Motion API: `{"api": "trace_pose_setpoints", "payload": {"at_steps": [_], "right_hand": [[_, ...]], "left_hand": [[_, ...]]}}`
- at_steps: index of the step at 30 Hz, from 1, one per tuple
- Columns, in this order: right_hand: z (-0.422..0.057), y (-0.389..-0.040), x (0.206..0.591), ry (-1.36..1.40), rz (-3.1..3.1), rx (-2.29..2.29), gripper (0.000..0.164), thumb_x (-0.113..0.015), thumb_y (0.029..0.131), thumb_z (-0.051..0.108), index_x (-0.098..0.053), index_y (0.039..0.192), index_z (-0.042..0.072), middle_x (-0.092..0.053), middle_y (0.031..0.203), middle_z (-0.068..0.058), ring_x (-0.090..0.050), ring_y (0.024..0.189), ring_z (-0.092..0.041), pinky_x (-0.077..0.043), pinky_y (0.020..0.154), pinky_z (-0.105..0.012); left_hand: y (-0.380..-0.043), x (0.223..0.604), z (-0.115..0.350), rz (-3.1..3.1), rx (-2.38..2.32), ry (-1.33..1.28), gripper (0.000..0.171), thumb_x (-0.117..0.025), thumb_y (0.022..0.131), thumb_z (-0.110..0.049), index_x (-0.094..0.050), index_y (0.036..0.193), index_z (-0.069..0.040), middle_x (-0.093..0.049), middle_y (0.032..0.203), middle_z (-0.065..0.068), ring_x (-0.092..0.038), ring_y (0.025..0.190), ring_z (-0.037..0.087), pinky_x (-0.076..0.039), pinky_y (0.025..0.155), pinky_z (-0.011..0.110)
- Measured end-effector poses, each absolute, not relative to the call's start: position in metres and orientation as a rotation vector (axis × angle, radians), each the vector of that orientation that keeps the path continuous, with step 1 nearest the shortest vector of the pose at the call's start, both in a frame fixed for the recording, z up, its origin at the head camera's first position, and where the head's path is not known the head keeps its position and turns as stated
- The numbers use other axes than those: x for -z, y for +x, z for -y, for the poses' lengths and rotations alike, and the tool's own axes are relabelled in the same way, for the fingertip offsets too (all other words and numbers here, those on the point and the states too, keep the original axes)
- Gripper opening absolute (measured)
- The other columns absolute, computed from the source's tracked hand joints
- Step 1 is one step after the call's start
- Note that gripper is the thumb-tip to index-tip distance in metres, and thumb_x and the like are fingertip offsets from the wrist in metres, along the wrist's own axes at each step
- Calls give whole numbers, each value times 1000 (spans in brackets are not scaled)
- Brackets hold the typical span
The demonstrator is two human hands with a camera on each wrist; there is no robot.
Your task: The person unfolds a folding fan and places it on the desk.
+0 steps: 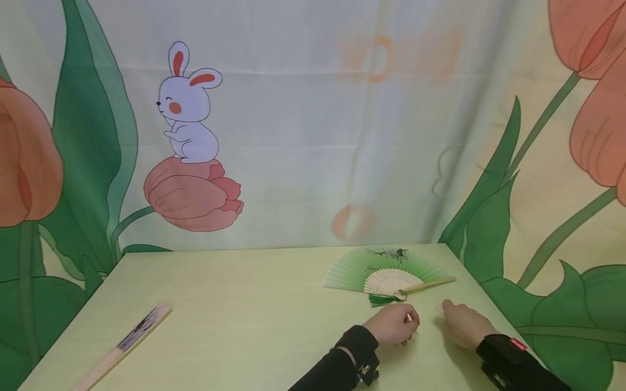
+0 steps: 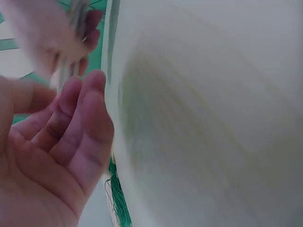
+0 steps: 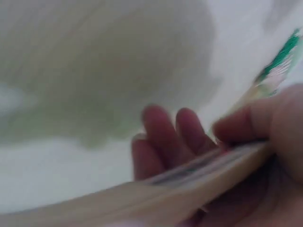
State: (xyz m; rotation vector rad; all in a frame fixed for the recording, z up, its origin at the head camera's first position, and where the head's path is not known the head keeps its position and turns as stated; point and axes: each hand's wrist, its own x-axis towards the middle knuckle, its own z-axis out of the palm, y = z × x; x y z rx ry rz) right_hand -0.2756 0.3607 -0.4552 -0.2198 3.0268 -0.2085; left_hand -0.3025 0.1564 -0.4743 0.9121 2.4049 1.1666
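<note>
In the right wrist view my right hand (image 3: 284, 127) grips a folded hand fan (image 3: 203, 184) with pale wooden sticks and a dark pattern along it. My right hand (image 1: 464, 323) is near the table's right edge in the head view, where its grip hides most of this fan. Just left of it, the left hand (image 1: 393, 323) holds its fingers loosely bent, thumb near the fingertips. From the left wrist, the left hand (image 2: 57, 146) shows nothing in its palm. Beyond both hands lies a spread green fan (image 1: 391, 266) with a branch design and green tassel (image 1: 383, 300).
Another folded fan (image 1: 122, 347), pale with a dark printed band, lies slantwise at the table's left front. The pale yellow table (image 1: 235, 315) reaches back to a cloth backdrop (image 1: 293, 136) printed with a rabbit and tulips.
</note>
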Motion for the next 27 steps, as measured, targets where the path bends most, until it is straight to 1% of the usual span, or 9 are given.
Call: {"api": "trace_pose_setpoints", "payload": {"at_steps": [2, 6, 8, 10, 11, 16, 20, 22, 27], "right_hand": [[-345, -276, 450, -208, -3075, 254, 10, -56, 91, 2, -49, 97, -3, -49, 65, -9, -45, 56, -22, -36, 48, -36], [-310, -277, 438, -213, -3172, 359, 18, -54, 93, 5, -48, 105, -7, -44, 59, -7, -40, 48, -19, -28, 44, -32], [-292, -278, 433, -232, -3223, 420, 21, -52, 93, 5, -47, 108, -9, -42, 57, -6, -38, 45, -18, -27, 42, -30], [-275, -281, 426, -248, -3273, 459, 21, -51, 94, 5, -44, 107, -10, -41, 55, -4, -37, 44, -16, -27, 40, -29], [-267, -283, 423, -252, -3292, 473, 25, -51, 95, 6, -43, 111, -12, -41, 55, -4, -37, 43, -16, -27, 39, -28], [-229, -294, 405, -299, -3343, 551, 31, -48, 97, 7, -37, 118, -12, -41, 53, -3, -36, 41, -14, -25, 38, -27], [-202, -303, 391, -331, -3332, 678, 24, -43, 99, 7, -35, 116, -8, -41, 55, -6, -34, 42, -16, -23, 41, -29], [-189, -308, 383, -329, -3323, 751, 20, -40, 100, 7, -34, 114, -6, -41, 56, -8, -34, 43, -18, -23, 42, -30], [-160, -321, 365, -277, -3313, 890, 17, -37, 101, 11, -34, 111, -3, -44, 59, -11, -39, 46, -23, -28, 45, -33]], "left_hand": [[-302, 477, -152, -2391, -1178, 895, 17, -50, 100, -10, -66, 96, -10, -55, 59, -5, -54, 47, 7, -44, 46, 19], [-299, 480, -141, -2340, -1200, 875, 21, -47, 101, -9, -67, 95, -9, -57, 61, -4, -55, 49, 8, -45, 48, 19], [-296, 480, -135, -2294, -1233, 870, 21, -47, 102, -11, -67, 97, -7, -60, 64, -4, -58, 51, 9, -47, 49, 21], [-294, 480, -128, -2255, -1276, 866, 23, -46, 103, -12, -67, 99, -5, -62, 67, -3, -59, 53, 10, -49, 49, 22], [-292, 480, -124, -2239, -1301, 858, 24, -45, 103, -13, -67, 101, -4, -62, 68, -3, -60, 54, 10, -49, 50, 22], [-287, 476, -100, -2159, -1456, 793, 27, -43, 104, -14, -66, 106, 0, -67, 77, 0, -64, 62, 11, -53, 55, 24], [-282, 466, -78, -2077, -1606, 767, 30, -43, 104, -17, -65, 114, 1, -69, 88, 4, -68, 74, 14, -56, 64, 26], [-280, 461, -69, -2041, -1685, 763, 31, -43, 104, -18, -64, 115, 1, -69, 92, 5, -69, 80, 16, -56, 68, 27], [-277, 450, -47, -2039, -1843, 743, 30, -45, 104, -22, -62, 118, -1, -69, 94, 3, -69, 85, 17, -57, 75, 29]]}}
